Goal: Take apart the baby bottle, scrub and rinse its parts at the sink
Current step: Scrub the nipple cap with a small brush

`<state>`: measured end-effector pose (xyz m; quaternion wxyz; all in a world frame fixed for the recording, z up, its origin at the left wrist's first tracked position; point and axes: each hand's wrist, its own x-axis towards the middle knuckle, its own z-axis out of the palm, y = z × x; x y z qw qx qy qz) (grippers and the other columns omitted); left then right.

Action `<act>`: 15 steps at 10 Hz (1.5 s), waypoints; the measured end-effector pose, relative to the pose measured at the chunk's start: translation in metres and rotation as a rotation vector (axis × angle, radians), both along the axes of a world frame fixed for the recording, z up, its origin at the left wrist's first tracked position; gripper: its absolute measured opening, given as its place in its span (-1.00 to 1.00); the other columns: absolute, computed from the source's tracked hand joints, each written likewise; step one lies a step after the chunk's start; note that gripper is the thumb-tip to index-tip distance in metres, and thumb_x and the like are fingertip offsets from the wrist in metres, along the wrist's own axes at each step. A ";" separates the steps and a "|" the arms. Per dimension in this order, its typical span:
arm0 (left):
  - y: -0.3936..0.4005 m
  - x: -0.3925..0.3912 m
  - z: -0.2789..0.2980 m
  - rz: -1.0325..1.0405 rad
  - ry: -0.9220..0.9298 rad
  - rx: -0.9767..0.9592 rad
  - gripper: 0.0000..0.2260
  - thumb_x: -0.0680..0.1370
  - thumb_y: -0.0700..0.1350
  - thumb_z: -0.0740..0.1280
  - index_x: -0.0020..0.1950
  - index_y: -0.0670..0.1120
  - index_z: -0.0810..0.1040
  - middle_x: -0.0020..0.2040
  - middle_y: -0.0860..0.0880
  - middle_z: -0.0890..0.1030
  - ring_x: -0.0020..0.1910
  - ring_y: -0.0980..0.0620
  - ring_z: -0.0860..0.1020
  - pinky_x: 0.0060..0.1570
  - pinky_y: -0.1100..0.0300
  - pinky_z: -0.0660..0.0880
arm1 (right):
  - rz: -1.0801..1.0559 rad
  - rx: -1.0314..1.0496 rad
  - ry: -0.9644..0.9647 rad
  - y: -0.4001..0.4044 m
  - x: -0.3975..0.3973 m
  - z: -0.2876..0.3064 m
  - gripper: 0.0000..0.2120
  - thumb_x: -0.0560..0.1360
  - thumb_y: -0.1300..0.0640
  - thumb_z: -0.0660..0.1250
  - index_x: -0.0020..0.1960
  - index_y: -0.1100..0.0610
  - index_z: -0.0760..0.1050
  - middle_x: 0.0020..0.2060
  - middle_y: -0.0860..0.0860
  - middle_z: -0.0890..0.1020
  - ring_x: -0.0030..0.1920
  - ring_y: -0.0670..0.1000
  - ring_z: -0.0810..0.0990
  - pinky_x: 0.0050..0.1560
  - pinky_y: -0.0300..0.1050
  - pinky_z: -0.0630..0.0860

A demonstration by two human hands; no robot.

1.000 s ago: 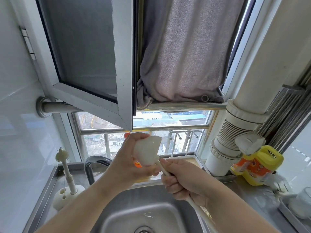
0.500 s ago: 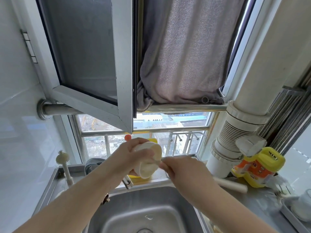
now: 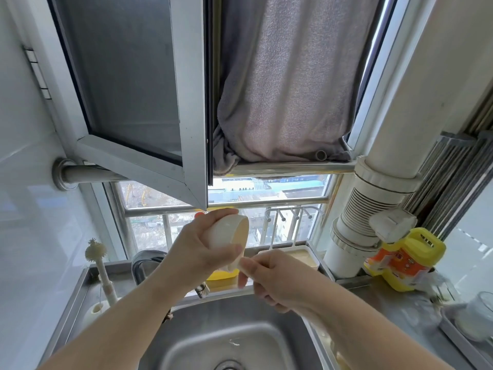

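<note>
Above the steel sink [image 3: 266, 335], my left hand [image 3: 197, 260] grips a white cup-shaped bottle part [image 3: 226, 232] on its side. Its open mouth faces right and shows a pale yellow inside. My right hand [image 3: 274, 281] is just below and to the right of it. The fingers are curled, and thumb and forefinger pinch the part's lower rim. The other bottle parts are not in view.
The corner of an open window sash [image 3: 196, 196] hangs just above my hands. The faucet [image 3: 145, 263] and a small brush in a stand [image 3: 100, 263] are at the left. At the right stand a white pipe [image 3: 354, 236], a yellow detergent bottle [image 3: 405, 260] and a tray [image 3: 458, 340].
My right hand let go of the long brush, which lay on the right counter half a second ago, and moved to the part's lower rim. My left hand turned the part's mouth rightward.
</note>
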<state>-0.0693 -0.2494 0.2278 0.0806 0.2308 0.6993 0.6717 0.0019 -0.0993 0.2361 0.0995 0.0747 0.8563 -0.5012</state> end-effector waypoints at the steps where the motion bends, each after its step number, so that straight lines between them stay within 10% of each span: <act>1: -0.002 -0.003 0.003 -0.037 -0.120 -0.006 -0.60 0.11 -0.01 0.46 -0.06 0.16 0.64 -0.14 0.04 0.62 -0.31 0.18 0.60 -0.41 0.27 0.50 | -0.065 1.120 0.627 0.022 -0.005 -0.007 -0.82 0.47 0.00 0.38 -0.24 0.06 0.51 -0.45 -0.02 0.51 -0.49 0.00 0.48 -0.49 -0.22 0.25; 2: -0.004 -0.004 0.010 -0.066 -0.121 -0.027 -0.61 0.19 -0.11 0.42 0.01 0.11 0.62 -0.19 0.08 0.62 -0.32 0.18 0.59 -0.43 0.28 0.49 | -0.096 1.223 0.744 0.020 -0.001 -0.004 -0.83 0.39 0.07 0.48 -0.24 0.05 0.49 -0.50 -0.05 0.42 -0.55 0.01 0.40 -0.52 -0.21 0.20; 4: -0.009 0.002 0.007 -0.074 0.004 0.049 -0.57 0.10 0.00 0.45 -0.03 0.19 0.65 -0.06 0.08 0.63 -0.19 0.13 0.60 -0.30 0.25 0.54 | 0.110 -0.295 -0.209 0.007 0.010 0.004 -0.67 0.60 -0.10 0.14 -0.16 0.02 0.57 -0.52 -0.08 0.31 -0.55 -0.11 0.22 -0.56 -0.28 0.21; 5: -0.009 0.000 0.007 -0.061 -0.013 0.077 -0.57 0.10 0.00 0.46 -0.04 0.18 0.65 -0.12 0.12 0.64 -0.24 0.15 0.61 -0.34 0.24 0.54 | 0.050 -0.312 -0.188 0.009 0.008 0.001 -0.68 0.59 -0.11 0.13 -0.15 0.02 0.56 -0.49 -0.07 0.31 -0.55 -0.12 0.23 -0.56 -0.31 0.21; 6: -0.006 -0.002 0.002 -0.057 -0.074 0.029 -0.53 0.09 0.06 0.46 -0.01 0.17 0.63 -0.07 0.03 0.62 -0.22 0.14 0.60 -0.33 0.24 0.53 | -0.039 0.787 0.398 0.017 -0.001 -0.008 -0.82 0.54 -0.03 0.29 -0.19 0.00 0.52 -0.46 -0.07 0.46 -0.49 -0.05 0.43 -0.49 -0.20 0.33; 7: -0.003 -0.003 -0.002 -0.049 -0.102 0.028 -0.53 0.09 0.08 0.45 0.01 0.14 0.63 -0.07 -0.01 0.62 -0.23 0.15 0.59 -0.33 0.28 0.51 | -0.128 1.169 0.695 0.018 0.002 -0.009 -0.85 0.40 0.08 0.46 -0.23 0.03 0.49 -0.49 -0.05 0.43 -0.53 0.03 0.44 -0.52 -0.22 0.17; 8: -0.003 -0.001 -0.008 -0.028 -0.060 0.025 -0.56 0.09 0.06 0.46 -0.03 0.13 0.64 -0.14 0.08 0.65 -0.23 0.16 0.60 -0.27 0.26 0.53 | -0.043 0.714 0.374 0.007 0.006 -0.016 -0.76 0.60 -0.05 0.14 -0.08 0.05 0.50 -0.36 -0.04 0.51 -0.34 0.02 0.51 -0.36 -0.11 0.33; 10: -0.007 0.005 -0.034 0.007 -0.069 0.032 -0.53 0.10 0.08 0.49 0.01 0.20 0.62 -0.02 0.01 0.61 -0.20 0.17 0.60 -0.29 0.29 0.52 | 0.027 -0.328 -0.274 0.000 0.018 -0.017 -0.66 0.62 -0.06 0.11 -0.13 0.07 0.57 -0.54 -0.10 0.29 -0.56 -0.13 0.19 -0.59 -0.33 0.12; 12: -0.005 0.011 -0.051 -0.008 0.008 -0.143 -0.29 0.01 0.29 0.56 0.14 0.32 0.47 0.12 0.12 0.48 0.06 0.17 0.52 0.05 0.20 0.51 | -0.059 -0.685 -0.350 0.003 0.017 -0.023 -0.67 0.63 -0.02 0.07 -0.15 0.11 0.48 -0.52 -0.08 0.18 -0.60 -0.18 0.12 -0.68 -0.39 0.08; 13: -0.010 0.011 -0.046 -0.099 -0.021 -0.143 -0.29 0.03 0.20 0.59 0.16 0.28 0.50 0.08 0.07 0.56 0.00 0.11 0.58 -0.03 0.18 0.54 | 0.007 -0.527 -0.334 0.003 0.020 -0.023 -0.67 0.62 -0.06 0.09 -0.17 0.08 0.48 -0.54 -0.10 0.26 -0.59 -0.16 0.16 -0.64 -0.36 0.12; 15: -0.008 0.014 -0.036 -0.104 -0.324 -0.021 -0.57 0.20 -0.03 0.49 0.06 0.08 0.60 -0.02 -0.07 0.63 -0.16 0.07 0.63 -0.32 0.21 0.55 | 0.065 0.752 0.086 0.000 0.018 -0.008 -0.68 0.61 -0.13 0.06 -0.07 0.05 0.47 -0.26 -0.02 0.49 -0.22 0.01 0.48 -0.34 -0.15 0.25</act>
